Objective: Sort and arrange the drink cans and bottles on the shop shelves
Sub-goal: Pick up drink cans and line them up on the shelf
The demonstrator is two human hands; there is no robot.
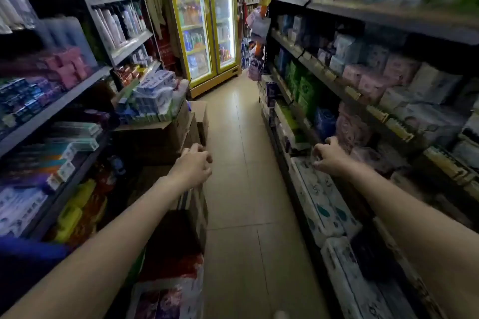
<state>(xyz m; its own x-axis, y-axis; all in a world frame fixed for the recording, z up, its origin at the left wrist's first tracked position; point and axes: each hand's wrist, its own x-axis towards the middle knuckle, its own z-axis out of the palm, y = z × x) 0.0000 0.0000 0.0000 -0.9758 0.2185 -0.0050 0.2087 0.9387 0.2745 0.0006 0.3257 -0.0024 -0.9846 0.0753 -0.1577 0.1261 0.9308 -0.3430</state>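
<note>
While both arms reach forward, bare floor point(233, 163) runs between shelves point(337, 85).

The floor point(241, 163) is smooth beige tile with a dull sheen and thin grout lines. The drinks fridge point(207, 21) has glossy glass doors in a shiny yellow frame. Shelves point(124, 46) on both sides look like painted grey metal, matt. Brown cardboard boxes point(166, 137) stacked on the left are plain and matt. The tissue packs point(324, 202) low on the right sit in thin printed plastic wrap that catches a little light. Both forearms are bare skin.
</note>
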